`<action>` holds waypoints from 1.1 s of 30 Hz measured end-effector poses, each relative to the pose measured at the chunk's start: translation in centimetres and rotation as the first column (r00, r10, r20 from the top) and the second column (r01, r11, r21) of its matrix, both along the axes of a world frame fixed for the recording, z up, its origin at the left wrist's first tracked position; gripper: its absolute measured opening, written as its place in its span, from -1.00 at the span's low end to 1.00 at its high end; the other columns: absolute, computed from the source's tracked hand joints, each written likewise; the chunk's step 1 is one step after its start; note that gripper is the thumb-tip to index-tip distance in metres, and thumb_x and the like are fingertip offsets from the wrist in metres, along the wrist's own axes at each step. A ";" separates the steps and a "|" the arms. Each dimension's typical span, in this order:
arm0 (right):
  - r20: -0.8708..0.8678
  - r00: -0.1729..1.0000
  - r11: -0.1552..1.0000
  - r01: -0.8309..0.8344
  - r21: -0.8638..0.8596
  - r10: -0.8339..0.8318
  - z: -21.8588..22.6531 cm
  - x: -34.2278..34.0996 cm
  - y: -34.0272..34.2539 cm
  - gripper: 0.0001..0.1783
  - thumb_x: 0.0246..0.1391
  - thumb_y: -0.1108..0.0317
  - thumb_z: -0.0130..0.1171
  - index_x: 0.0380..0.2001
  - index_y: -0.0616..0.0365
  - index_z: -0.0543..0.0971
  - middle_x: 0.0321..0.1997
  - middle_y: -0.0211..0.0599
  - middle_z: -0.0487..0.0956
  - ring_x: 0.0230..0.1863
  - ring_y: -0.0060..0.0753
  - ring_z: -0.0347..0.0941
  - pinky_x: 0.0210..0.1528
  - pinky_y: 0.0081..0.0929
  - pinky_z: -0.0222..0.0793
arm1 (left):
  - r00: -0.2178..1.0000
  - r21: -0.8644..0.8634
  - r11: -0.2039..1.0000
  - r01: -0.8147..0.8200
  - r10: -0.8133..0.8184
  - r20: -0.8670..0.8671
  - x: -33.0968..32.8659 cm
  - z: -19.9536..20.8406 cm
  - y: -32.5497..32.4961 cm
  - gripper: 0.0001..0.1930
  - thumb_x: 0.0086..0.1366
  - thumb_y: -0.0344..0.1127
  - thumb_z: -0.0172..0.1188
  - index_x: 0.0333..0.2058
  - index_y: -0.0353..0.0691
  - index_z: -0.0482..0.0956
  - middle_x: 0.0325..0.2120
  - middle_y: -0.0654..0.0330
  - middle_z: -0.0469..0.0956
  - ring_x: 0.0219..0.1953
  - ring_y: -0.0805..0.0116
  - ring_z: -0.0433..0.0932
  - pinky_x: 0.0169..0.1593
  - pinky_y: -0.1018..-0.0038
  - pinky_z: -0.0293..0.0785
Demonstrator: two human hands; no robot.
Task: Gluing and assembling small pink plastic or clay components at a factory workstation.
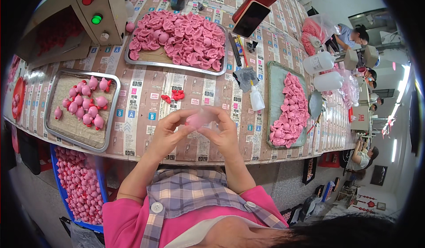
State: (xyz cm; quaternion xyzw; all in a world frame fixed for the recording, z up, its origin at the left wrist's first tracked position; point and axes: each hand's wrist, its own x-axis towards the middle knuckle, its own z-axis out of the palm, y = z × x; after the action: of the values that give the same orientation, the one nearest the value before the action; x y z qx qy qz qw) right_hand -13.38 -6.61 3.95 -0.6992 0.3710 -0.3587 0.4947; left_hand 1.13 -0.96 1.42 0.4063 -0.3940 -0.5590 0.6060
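Note:
Close to the table's front edge, my left hand [170, 128] and my right hand [225, 132] are together, fingers closed on a small pink rubbery piece [195, 121]. The fingers cover part of it, so its full shape is hidden. Just beyond my hands lie several small red pieces [178, 95] on the printed table covering. To the left, a metal tray [107, 128] lined with brown material carries several round pink figures [79, 100] with red parts. At the far side, another metal tray [133, 62] is heaped with hollow pink shells [181, 35].
A green-grey tray [273, 77] of pink pieces lies right. Between trays are a white squeeze bottle [256, 99] and a grey cloth [245, 77]. A phone [251, 19] rests on a red stand. A machine [104, 9] stands far left; a blue crate [104, 186] of pink figures sits below.

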 end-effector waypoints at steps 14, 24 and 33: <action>0.126 0.986 0.989 0.118 -0.089 -0.106 0.6 2.7 1.5 -0.63 -0.35 0.37 0.27 -0.35 0.18 0.47 -0.30 -0.28 0.45 -0.28 -0.35 0.36 -0.21 -0.51 0.25 | 0.685 0.065 0.998 0.003 0.046 -0.727 -1.8 -2.3 0.1 -0.55 -0.07 -0.21 0.24 -0.18 -0.16 0.34 -0.29 0.23 0.41 -0.26 0.40 0.42 -0.13 0.44 0.36; 0.084 0.977 0.884 0.215 -0.416 -0.198 0.9 3.6 1.5 -0.65 -0.40 0.47 0.26 -0.38 0.18 0.49 -0.43 -0.30 0.43 -0.39 -0.35 0.35 -0.37 -0.51 0.27 | 0.223 -0.014 0.976 0.216 -0.063 -0.973 -3.8 -3.1 -0.3 -0.65 -0.03 -0.23 0.19 -0.23 -0.18 0.39 -0.28 0.29 0.41 -0.17 0.43 0.34 -0.01 0.48 0.24; 0.061 0.985 0.857 0.170 -0.487 -0.160 0.9 3.5 0.9 -0.68 -0.44 0.53 0.24 -0.43 0.19 0.50 -0.48 -0.29 0.43 -0.42 -0.33 0.35 -0.39 -0.50 0.27 | 0.137 -0.166 0.961 0.220 -0.199 -0.970 -3.0 -1.2 -0.4 -0.73 0.09 -0.29 0.06 -0.21 -0.20 0.38 -0.24 0.27 0.40 -0.12 0.42 0.32 0.03 0.44 0.21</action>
State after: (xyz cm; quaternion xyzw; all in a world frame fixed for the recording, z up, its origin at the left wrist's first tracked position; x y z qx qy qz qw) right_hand -9.92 -5.73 4.88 -0.7640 0.3217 -0.4885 0.2722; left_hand -1.83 -1.38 0.22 -0.1023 0.0401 -0.7699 0.6287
